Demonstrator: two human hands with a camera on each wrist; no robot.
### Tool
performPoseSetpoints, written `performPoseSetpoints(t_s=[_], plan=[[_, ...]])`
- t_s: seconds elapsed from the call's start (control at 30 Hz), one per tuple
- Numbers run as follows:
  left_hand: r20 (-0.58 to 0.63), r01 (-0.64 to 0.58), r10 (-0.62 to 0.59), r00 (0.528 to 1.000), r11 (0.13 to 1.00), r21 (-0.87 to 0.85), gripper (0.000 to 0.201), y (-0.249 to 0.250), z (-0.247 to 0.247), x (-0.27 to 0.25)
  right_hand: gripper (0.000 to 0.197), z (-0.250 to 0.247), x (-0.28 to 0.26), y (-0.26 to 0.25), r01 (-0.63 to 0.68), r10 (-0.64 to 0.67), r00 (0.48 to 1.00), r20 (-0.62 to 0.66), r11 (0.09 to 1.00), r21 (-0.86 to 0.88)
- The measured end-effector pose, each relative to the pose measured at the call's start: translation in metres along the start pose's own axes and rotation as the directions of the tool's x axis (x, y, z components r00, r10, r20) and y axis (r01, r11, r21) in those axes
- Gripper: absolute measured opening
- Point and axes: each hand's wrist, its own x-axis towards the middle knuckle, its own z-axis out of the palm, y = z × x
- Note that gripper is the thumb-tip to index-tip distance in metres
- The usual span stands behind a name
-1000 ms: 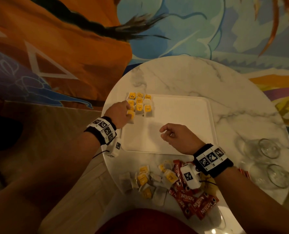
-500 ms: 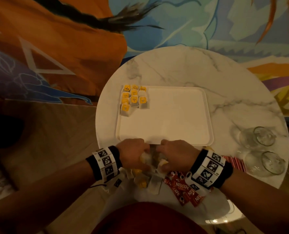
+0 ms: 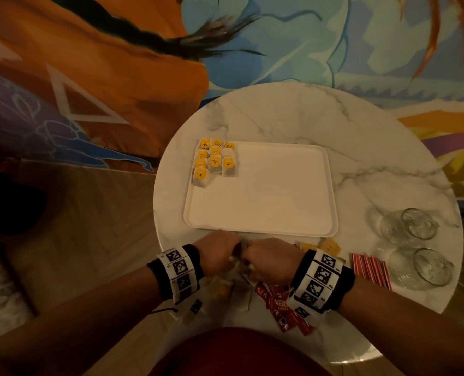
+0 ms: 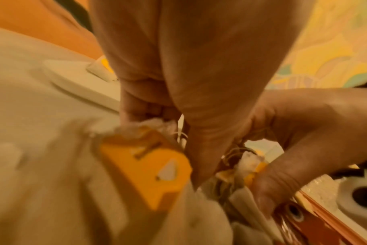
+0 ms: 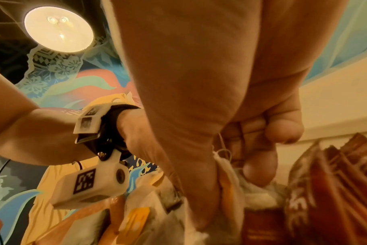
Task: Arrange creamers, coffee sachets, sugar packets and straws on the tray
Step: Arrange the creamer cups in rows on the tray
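Note:
A white tray (image 3: 258, 202) lies on the round marble table, with several yellow-tagged tea bags (image 3: 214, 160) in rows at its far-left corner. Both hands meet at the loose pile just before the tray's near edge. My left hand (image 3: 220, 253) curls its fingers round white tea bags, and one yellow tag (image 4: 144, 165) shows below it. My right hand (image 3: 266, 260) pinches a tea bag (image 5: 230, 167) with its string between thumb and fingers. Red coffee sachets (image 3: 279, 305) lie under my right wrist. Red-striped straws (image 3: 372, 270) lie to its right.
Two clear glasses (image 3: 407, 223) (image 3: 428, 267) lie on their sides at the table's right edge, beside the straws. A few yellow packets (image 3: 331, 246) sit near the tray's near-right corner. The table's near edge is close below the pile.
My left hand left the tray's far-left corner and my right hand left the tray's middle. Both came back to the pile at the near edge and closed on tea bags.

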Motion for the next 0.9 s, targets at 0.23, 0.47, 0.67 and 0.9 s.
performPoseSetpoints(t_s=[0.23, 0.47, 0.67, 0.9], plan=[[-0.068, 0.039, -0.042, 0.997, 0.998, -0.048, 0.014, -0.009, -0.011, 0.006, 0.020, -0.006, -0.003, 0.014, 0.073, -0.069, 0.996, -0.051, 0.994, 0.082], [-0.216, 0.031, -0.134, 0.967, 0.906, -0.423, 0.012, -0.015, -0.022, 0.010, 0.022, -0.029, -0.009, 0.036, 0.099, 0.010, 0.953, -0.304, 0.935, 0.341], [-0.078, 0.071, -0.306, 0.949, 0.448, -0.891, 0.017, 0.005, -0.032, 0.012, 0.023, -0.044, -0.003, 0.038, 0.171, 0.086, 0.878, -0.471, 0.863, 0.475], [0.051, 0.047, -0.165, 0.985, -0.027, -0.999, 0.041, 0.018, -0.038, 0.010, 0.028, -0.054, 0.007, 0.031, 0.203, 0.133, 0.841, -0.525, 0.821, 0.533]])
